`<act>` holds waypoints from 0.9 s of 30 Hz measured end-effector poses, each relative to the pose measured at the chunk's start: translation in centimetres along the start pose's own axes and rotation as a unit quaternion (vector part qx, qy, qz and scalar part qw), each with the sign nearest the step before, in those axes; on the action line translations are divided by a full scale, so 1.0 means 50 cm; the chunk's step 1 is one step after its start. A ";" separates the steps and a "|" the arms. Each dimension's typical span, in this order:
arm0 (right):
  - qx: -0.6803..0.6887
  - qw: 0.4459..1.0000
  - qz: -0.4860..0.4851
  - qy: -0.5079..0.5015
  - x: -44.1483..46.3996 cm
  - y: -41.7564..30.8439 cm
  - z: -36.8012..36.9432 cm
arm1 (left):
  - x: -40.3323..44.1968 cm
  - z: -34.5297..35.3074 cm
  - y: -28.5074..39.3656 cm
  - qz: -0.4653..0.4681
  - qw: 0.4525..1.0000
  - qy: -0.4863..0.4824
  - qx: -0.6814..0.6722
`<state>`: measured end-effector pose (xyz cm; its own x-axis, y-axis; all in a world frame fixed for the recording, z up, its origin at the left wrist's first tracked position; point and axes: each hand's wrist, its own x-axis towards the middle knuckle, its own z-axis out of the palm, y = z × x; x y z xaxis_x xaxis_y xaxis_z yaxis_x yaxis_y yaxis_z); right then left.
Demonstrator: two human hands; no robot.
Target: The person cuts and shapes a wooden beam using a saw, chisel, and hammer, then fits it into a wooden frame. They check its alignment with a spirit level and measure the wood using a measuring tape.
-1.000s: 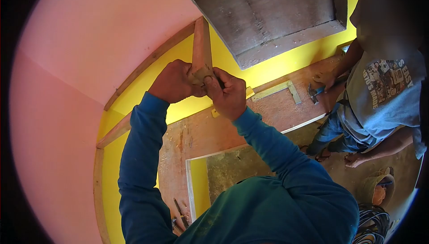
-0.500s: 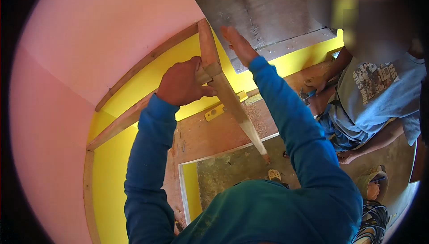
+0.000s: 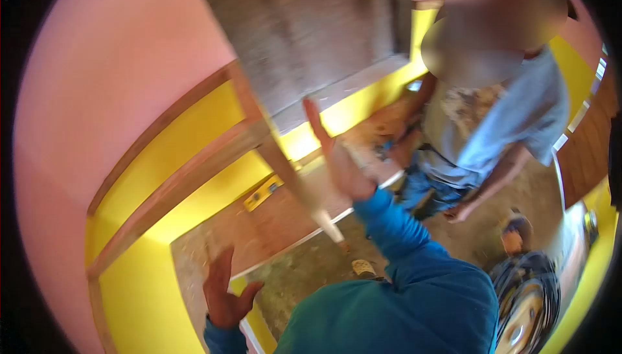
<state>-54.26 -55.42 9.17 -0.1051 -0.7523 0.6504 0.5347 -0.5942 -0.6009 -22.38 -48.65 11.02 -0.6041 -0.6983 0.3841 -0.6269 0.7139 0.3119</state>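
Blue cloth covers both my arms, the right sleeve reaching outward from the foreground. My left hand, low and to the left, is spread open, its thumb well away from the fingers; it has hold of nothing that I can see. It appears against the wooden desk, though its height above that surface cannot be told. My right hand, raised farther out, is likewise open, fingers extended, with nothing visible in its grasp; blur hides finer detail.

To the left of the right hand, a timber post slants down across the view. A timber rail rises from the left to meet it at a joint. Both hands are apart from this joint. I judge the step to be a pause between grips, the timbers seeming to stand without my support. Further handling of the joint would call for my left hand to steady the rail and my right to bear on the post; whether the fit is tight cannot be told.

Beyond, a yellow level lies toward the back of the desk. To the right stands another person, a small blue object low before them, too blurred to name. Farthest is the pink wall.
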 end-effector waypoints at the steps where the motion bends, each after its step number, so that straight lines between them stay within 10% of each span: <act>1: -0.475 0.879 -0.042 0.012 -0.058 -0.034 0.047 | -0.057 0.052 -0.049 -0.084 0.994 -0.016 -0.070; 4: -0.502 0.862 -0.070 -0.008 -0.162 0.047 0.144 | -0.184 0.156 -0.119 -0.292 0.934 -0.150 -0.140; 11: -0.326 0.895 -0.008 -0.305 -0.104 0.244 0.488 | -0.231 0.231 -0.143 -0.131 0.961 -0.221 -0.101; 14: -0.375 0.800 -0.334 -0.329 -0.077 0.399 0.692 | -0.255 0.257 -0.170 -0.080 0.977 -0.142 -0.136; 17: -0.329 0.784 -0.385 -0.359 -0.131 0.518 0.784 | -0.291 0.254 -0.166 -0.076 0.984 -0.072 -0.146; 24: -0.317 0.822 -0.136 -0.454 -0.352 0.511 0.495 | -0.591 0.331 -0.307 -0.246 0.913 -0.319 -0.070; 27: -0.364 0.700 0.231 -0.569 -0.376 0.398 0.354 | -0.664 0.348 -0.283 -0.326 0.862 -0.380 -0.079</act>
<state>-26.78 -48.07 -6.80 0.8958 -0.4443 0.0096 -0.3210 -0.6619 -0.6774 -2.02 -36.50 -21.28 -0.3341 -0.7444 -0.5782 -0.9166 0.1135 0.3835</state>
